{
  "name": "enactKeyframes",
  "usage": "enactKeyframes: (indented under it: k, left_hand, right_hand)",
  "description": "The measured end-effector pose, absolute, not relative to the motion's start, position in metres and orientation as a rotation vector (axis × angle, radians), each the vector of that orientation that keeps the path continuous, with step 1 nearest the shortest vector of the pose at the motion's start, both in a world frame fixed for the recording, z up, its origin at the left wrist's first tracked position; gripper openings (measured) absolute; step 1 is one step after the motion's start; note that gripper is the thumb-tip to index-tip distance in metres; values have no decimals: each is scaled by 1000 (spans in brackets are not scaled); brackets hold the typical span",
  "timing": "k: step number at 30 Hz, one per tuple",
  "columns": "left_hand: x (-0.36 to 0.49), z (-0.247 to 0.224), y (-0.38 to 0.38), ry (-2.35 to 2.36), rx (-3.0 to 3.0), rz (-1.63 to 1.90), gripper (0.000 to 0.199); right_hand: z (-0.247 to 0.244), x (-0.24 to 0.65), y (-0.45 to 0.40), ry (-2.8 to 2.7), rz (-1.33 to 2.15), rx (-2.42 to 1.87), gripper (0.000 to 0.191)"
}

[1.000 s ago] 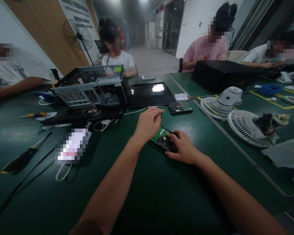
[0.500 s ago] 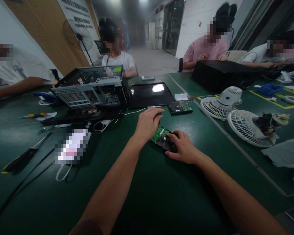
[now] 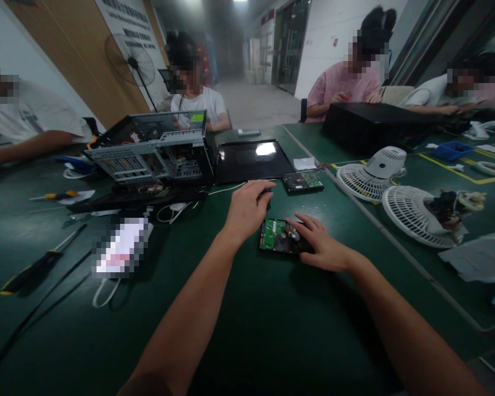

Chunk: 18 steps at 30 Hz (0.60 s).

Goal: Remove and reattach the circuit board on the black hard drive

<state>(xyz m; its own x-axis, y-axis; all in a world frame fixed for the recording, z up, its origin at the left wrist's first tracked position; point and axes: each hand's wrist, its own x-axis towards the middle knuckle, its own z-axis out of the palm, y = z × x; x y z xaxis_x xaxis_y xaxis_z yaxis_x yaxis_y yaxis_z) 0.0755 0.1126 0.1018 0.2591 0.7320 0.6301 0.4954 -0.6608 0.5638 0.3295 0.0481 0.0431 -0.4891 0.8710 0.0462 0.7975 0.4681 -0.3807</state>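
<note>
On the green table a hard drive point(image 3: 276, 234) lies with its green circuit board facing up. My right hand point(image 3: 322, 245) covers the drive's right end, thumb at the near edge and fingers over the far side, gripping it. Just beyond the drive's left end is my left hand point(image 3: 247, 206), apart from it. Its fingers are curled toward the thumb, with something small and dark between them that I cannot make out. A second hard drive point(image 3: 303, 182) rests farther back, beside a flat black panel point(image 3: 253, 159).
An opened computer case point(image 3: 148, 154) stands at the back left. Nearer lie a screwdriver point(image 3: 41, 267), a phone point(image 3: 121, 247) and cables. White fan parts point(image 3: 421, 214) sit on the right, near a blue tray point(image 3: 454, 150) and a black case point(image 3: 371, 126). Several people sit around.
The hard drive has turned from a slant to nearly level and shifted slightly right. My right hand moved right with it. My left hand has hardly moved.
</note>
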Motion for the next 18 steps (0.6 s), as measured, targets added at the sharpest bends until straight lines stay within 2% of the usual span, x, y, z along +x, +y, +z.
enactKeyframes:
  k: [2,5,7,13,18]
  left_hand:
    - [75,102,113,1146,2286,1354,23]
    - [74,102,114,1156,2277,1354,22]
    - [74,102,114,1162,2263,1351,22]
    - [75,100,115,1151,2263,1340,22]
    - [74,102,114,1149,2280,1353,21]
  right_hand:
    - [39,342,56,-2273,418,-1475,73]
    - [24,362,72,-1876,130,-1729,48]
    - [11,372,81,-1777,40,-1874,40]
    - [-7,372,99,-1856,-108,-2178,46]
    - [-6,367,98,-1847,-144,-2174,40]
